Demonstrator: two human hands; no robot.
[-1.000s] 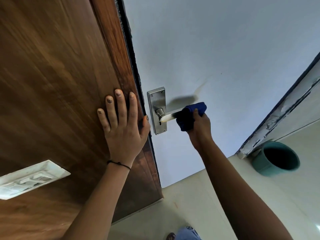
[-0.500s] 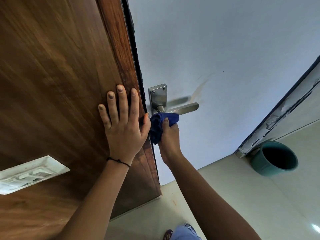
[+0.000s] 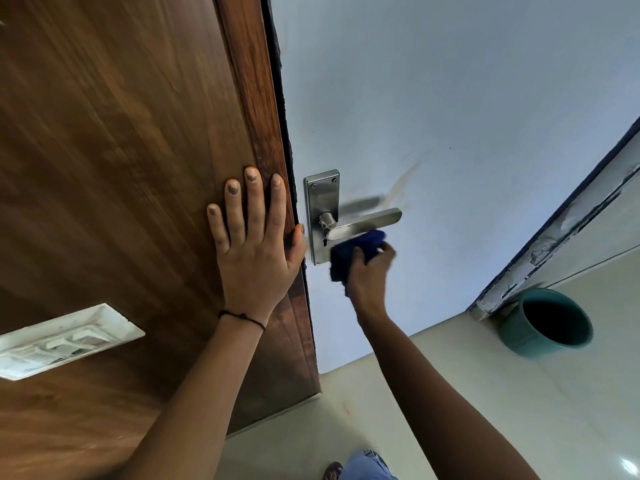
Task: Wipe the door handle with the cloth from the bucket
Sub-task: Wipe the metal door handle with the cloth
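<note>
A steel lever door handle (image 3: 367, 220) on a steel backplate (image 3: 322, 199) sits on the pale blue door (image 3: 450, 116). My right hand (image 3: 369, 271) grips a dark blue cloth (image 3: 353, 252) and presses it against the underside of the lever, close to the backplate. The cloth covers the lower part of the plate. My left hand (image 3: 252, 251) lies flat with fingers spread on the brown wooden panel (image 3: 121, 150) left of the door, thumb at the panel's edge.
A teal bucket (image 3: 545, 323) stands on the pale floor at the right, beside the door's worn frame (image 3: 568, 223). A white switch plate (image 3: 62, 341) is set in the wooden panel at lower left. A foot and jeans show at the bottom.
My right hand with the cloth went from the lever's tip to the backplate beside my left thumb, and has now slid back right under the lever. My left hand stayed put.
</note>
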